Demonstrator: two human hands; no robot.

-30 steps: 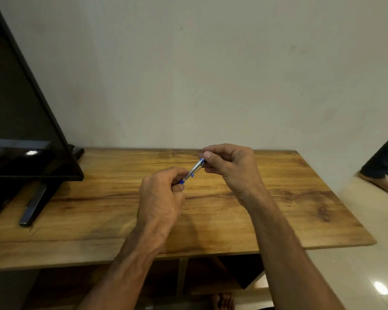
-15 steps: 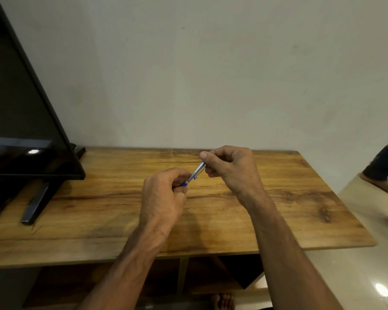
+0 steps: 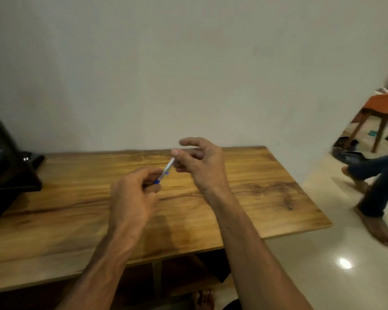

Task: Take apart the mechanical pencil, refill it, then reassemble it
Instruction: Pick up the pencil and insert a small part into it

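The mechanical pencil (image 3: 167,169) is a slim silver tube with blue trim, held slanted above the wooden table (image 3: 244,186). My left hand (image 3: 132,195) is closed around its lower blue end. My right hand (image 3: 199,164) pinches the upper end between thumb and a bent finger, while its index finger is lifted and spread. The pencil's top tip is hidden behind my right thumb. No loose parts or leads are visible on the table.
A black screen on a stand (image 3: 7,171) fills the table's left end. A wall rises right behind the table. To the right, another person's legs and bare feet (image 3: 376,198) are on the tiled floor, with an orange chair (image 3: 381,113) beyond.
The view has swung to the right, so the screen sits further left. My right hand's fingers have opened out at the pencil's upper end. The other person's legs have come nearer.
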